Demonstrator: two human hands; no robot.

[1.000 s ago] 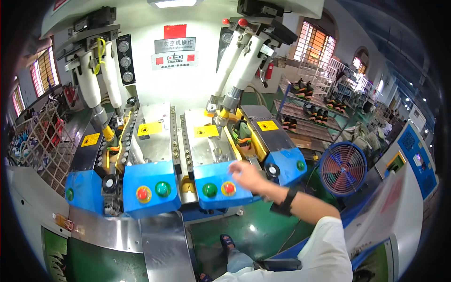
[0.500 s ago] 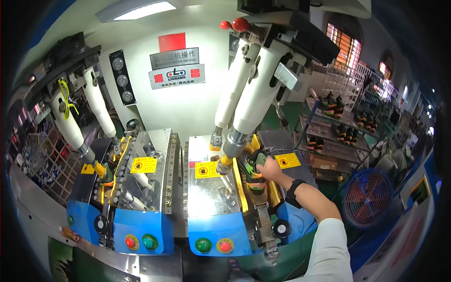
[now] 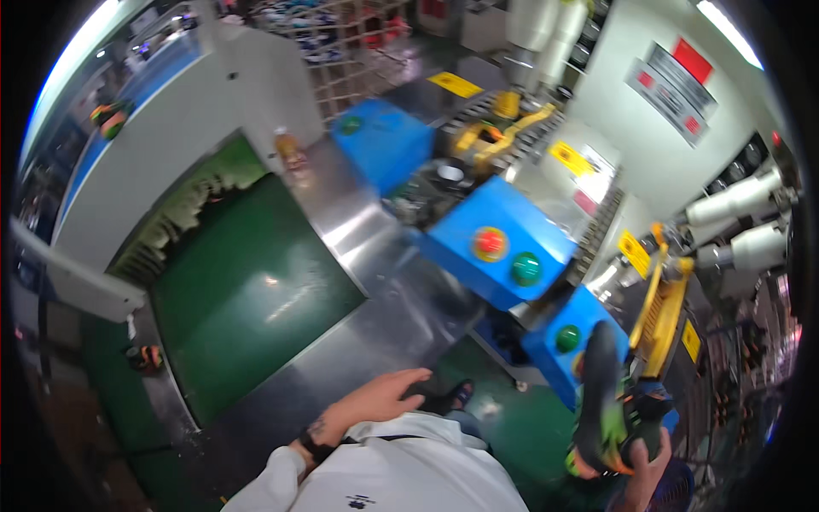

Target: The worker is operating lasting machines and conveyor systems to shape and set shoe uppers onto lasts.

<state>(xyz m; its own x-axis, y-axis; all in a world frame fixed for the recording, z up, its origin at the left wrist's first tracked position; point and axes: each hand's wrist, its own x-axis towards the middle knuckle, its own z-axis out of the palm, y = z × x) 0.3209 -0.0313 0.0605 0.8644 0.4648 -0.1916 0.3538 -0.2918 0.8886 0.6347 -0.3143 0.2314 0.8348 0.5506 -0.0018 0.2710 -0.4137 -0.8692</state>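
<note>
My right hand (image 3: 647, 468), low at the right, grips a sports shoe (image 3: 601, 418) in black, green and orange. The shoe is tilted on end, its long dark side facing up, in front of the right pressing station (image 3: 661, 316) with its yellow side pads. Part of the right-hand fingers is hidden behind the shoe. My left hand (image 3: 380, 401) is in front of my white shirt, beside the metal table edge (image 3: 401, 341). Its fingers are stretched out, and it holds nothing.
A green conveyor belt (image 3: 256, 282) runs under a fringed curtain (image 3: 183, 218) at left. Blue control boxes (image 3: 503, 243) with red and green buttons stand at centre right. A shoe (image 3: 143, 358) lies left of the belt; another (image 3: 111, 119) is at upper left. White press cylinders (image 3: 738, 196) jut in.
The view has swung left and tilted. The shoe my right hand was touching in the right station is out of it and held in that hand. My left hand has come into view.
</note>
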